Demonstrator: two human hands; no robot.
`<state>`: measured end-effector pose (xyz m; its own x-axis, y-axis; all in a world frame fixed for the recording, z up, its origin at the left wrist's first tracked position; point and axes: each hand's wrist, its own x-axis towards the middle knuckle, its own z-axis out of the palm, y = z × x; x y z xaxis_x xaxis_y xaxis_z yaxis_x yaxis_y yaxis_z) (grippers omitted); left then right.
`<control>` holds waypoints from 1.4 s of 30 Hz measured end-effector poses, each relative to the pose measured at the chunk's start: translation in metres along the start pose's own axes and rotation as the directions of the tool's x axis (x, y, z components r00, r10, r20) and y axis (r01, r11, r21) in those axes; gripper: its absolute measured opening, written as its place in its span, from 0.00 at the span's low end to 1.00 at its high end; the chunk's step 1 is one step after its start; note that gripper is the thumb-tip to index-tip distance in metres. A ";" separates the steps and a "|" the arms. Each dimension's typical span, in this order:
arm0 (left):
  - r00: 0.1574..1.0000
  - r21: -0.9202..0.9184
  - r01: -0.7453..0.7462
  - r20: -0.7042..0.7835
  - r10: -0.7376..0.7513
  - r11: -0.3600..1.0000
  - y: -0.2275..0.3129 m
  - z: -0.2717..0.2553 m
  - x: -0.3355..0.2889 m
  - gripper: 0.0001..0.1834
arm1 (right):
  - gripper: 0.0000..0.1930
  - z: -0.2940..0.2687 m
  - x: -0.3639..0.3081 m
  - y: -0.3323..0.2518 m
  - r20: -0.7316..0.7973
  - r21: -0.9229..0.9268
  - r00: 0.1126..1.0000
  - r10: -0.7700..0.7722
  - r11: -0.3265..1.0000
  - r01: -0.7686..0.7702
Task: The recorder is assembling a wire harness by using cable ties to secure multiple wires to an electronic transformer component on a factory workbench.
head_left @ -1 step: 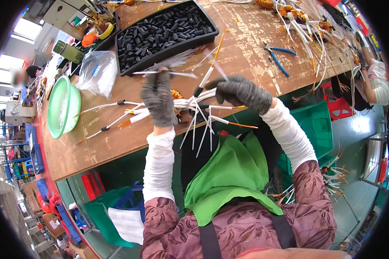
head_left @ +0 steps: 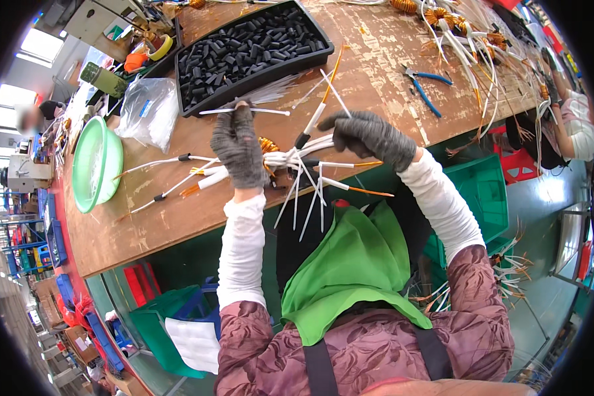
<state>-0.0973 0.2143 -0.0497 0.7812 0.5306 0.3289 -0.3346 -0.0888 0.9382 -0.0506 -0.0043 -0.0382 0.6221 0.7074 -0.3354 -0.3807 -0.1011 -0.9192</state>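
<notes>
Here's my left grip (head_left: 237, 146) pinching a white cable tie (head_left: 270, 111) crosswise, my right grip (head_left: 374, 140) pinching a second tie (head_left: 336, 94) aslant, the white wire bundle (head_left: 281, 159) between them at the bench (head_left: 376, 79) edge.

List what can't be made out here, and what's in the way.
Head view:
- Middle of the slim white plastic cable tie: covered by the grey-gloved left hand.
- Lower end of the straight white plastic strip: hidden at the grey-gloved right hand.
- Part of the round copper-coloured wire coil: behind the left hand.
- Floor of the black rectangular plastic tray: buried under small black pieces.
</notes>
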 end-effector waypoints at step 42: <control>0.973 0.357 -0.232 0.082 0.217 0.905 -0.010 0.015 -0.048 0.07 | 0.10 0.014 0.023 0.021 0.005 0.169 0.994 0.113 0.979 -0.112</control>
<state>-0.1235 0.1771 -0.0738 0.7303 0.4278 0.5326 -0.2958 -0.5048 0.8110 -0.0535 0.0195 -0.0622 0.5720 0.6948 -0.4359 -0.5578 -0.0601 -0.8278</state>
